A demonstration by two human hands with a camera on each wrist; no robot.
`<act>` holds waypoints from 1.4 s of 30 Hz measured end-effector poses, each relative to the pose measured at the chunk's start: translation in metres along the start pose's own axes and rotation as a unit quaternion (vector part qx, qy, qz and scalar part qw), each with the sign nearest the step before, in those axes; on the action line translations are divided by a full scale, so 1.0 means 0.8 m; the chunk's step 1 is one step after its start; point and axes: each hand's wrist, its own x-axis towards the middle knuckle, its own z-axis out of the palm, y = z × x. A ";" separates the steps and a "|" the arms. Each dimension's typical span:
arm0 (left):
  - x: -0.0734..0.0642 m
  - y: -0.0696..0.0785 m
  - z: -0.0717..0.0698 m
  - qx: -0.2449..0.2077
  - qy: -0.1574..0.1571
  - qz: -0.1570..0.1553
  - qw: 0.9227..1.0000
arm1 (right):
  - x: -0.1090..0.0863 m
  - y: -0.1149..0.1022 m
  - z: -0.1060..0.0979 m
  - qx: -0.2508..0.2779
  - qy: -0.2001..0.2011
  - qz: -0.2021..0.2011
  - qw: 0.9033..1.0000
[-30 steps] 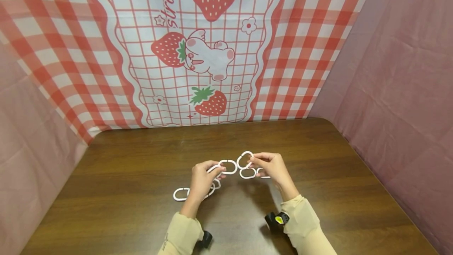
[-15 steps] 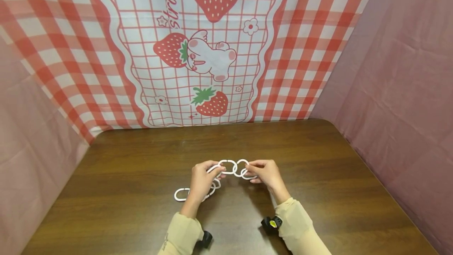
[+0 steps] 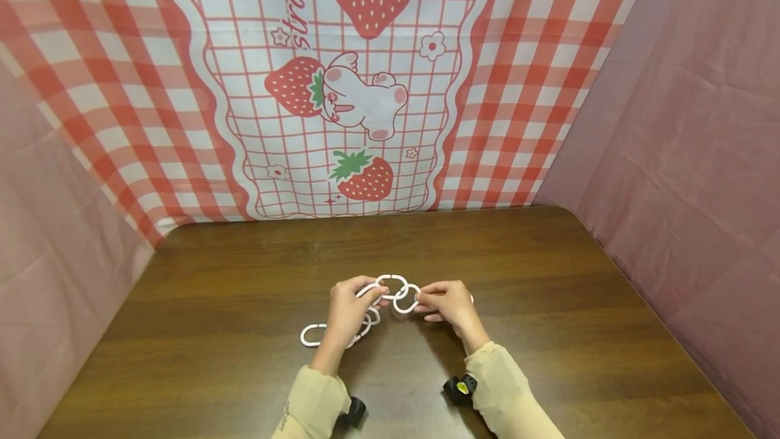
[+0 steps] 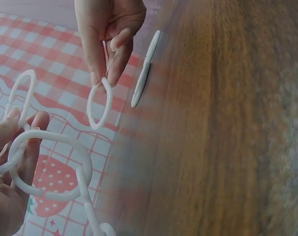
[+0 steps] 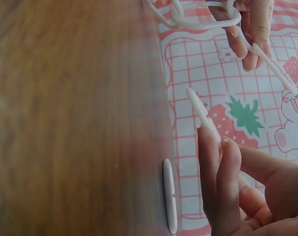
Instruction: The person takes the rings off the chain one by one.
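My left hand (image 3: 349, 309) pinches an oval white plastic chain link (image 3: 392, 277) between thumb and fingers. More joined links hang from it, and the chain (image 3: 312, 335) trails onto the table at the left. My right hand (image 3: 452, 307) pinches a single white link (image 4: 91, 110) by one end. In the head view this link overlaps the left hand's link, but the left wrist view shows the two apart. Both links have a small gap in their rims. Part of the chain is hidden behind the left hand and forearm.
Loose white links (image 4: 146, 69) lie on the brown wooden table (image 3: 518, 256) beyond the right hand, mostly hidden by it in the head view. A strawberry-print checked cloth (image 3: 500, 87) hangs at the back, with pink cloth (image 3: 688, 154) at the sides.
My right hand has moved left and slightly nearer, bringing its link down from above until it overlaps the left hand's link in view. My left hand has stayed nearly still.
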 end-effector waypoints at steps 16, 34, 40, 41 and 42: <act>0.005 -0.020 0.000 -0.002 -0.015 0.021 1.000 | 0.000 0.005 -0.001 -0.005 -0.058 0.016 0.998; 0.002 -0.008 0.001 0.004 0.004 0.007 1.000 | 0.000 0.007 -0.001 -0.026 -0.098 -0.007 0.995; -0.009 0.020 0.000 0.004 0.002 0.007 1.000 | -0.003 0.004 -0.001 -0.057 -0.090 -0.018 0.994; -0.008 0.018 0.000 0.001 0.001 0.007 1.000 | -0.003 0.004 -0.002 -0.059 -0.091 -0.019 0.994; -0.007 0.015 0.000 -0.001 0.001 0.005 1.000 | -0.003 0.004 -0.002 -0.061 -0.092 -0.021 0.994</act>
